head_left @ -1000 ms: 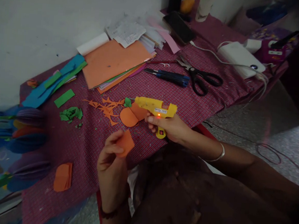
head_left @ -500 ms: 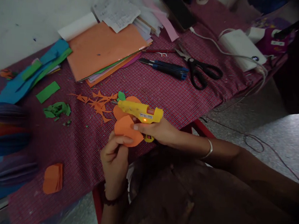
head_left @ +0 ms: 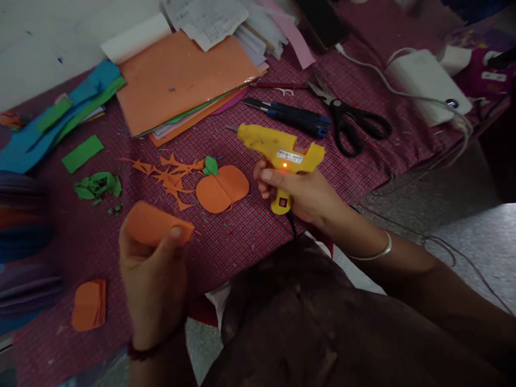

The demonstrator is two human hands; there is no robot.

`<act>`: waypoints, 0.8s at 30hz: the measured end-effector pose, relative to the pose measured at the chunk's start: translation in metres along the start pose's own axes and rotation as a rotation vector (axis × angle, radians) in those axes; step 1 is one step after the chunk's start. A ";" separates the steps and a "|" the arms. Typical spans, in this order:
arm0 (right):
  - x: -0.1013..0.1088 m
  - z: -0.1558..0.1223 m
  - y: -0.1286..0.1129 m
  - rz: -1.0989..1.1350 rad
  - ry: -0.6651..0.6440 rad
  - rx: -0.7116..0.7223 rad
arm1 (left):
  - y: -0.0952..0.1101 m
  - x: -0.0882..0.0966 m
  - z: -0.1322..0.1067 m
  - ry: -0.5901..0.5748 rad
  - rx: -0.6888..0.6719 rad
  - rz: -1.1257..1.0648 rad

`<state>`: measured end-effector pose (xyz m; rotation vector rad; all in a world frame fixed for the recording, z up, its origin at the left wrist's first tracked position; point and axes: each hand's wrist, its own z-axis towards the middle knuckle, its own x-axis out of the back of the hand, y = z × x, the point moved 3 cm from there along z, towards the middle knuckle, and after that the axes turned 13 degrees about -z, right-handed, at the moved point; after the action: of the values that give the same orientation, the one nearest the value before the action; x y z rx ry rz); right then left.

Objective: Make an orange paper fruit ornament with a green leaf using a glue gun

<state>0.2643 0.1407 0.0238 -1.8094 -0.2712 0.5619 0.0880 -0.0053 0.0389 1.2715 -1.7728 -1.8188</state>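
My left hand [head_left: 153,271] is closed around a folded orange paper piece [head_left: 156,225], held above the near part of the red checked table [head_left: 246,240]. My right hand [head_left: 300,193] grips a yellow glue gun [head_left: 278,151] by its handle, nozzle pointing left, its red light on. An orange paper pumpkin with a green leaf [head_left: 222,188] lies flat on the cloth between the two hands. Orange offcuts [head_left: 166,175] lie just left of it.
A stack of coloured paper sheets [head_left: 183,88] lies at the back. Black scissors [head_left: 355,123] and a blue craft knife [head_left: 290,113] sit behind the glue gun. A white power adapter [head_left: 427,81] with cable is at right. Green scraps [head_left: 97,185] and folded orange pieces [head_left: 89,305] lie at left.
My left hand moved left and down with the orange piece, away from the glue gun. My right hand lifted the glue gun back and to the right, uncovering the paper pumpkin.
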 end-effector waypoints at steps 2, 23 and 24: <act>0.007 0.001 -0.001 -0.020 -0.046 -0.013 | 0.008 0.007 0.014 0.032 0.140 0.052; -0.014 0.001 0.014 -0.105 -0.160 -0.126 | -0.021 -0.013 0.050 -0.290 0.630 -0.265; -0.016 0.001 0.015 -0.110 -0.150 -0.129 | -0.022 -0.013 0.050 -0.285 0.629 -0.267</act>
<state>0.2487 0.1296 0.0137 -1.8654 -0.5166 0.6144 0.0658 0.0409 0.0155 1.5879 -2.5802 -1.6958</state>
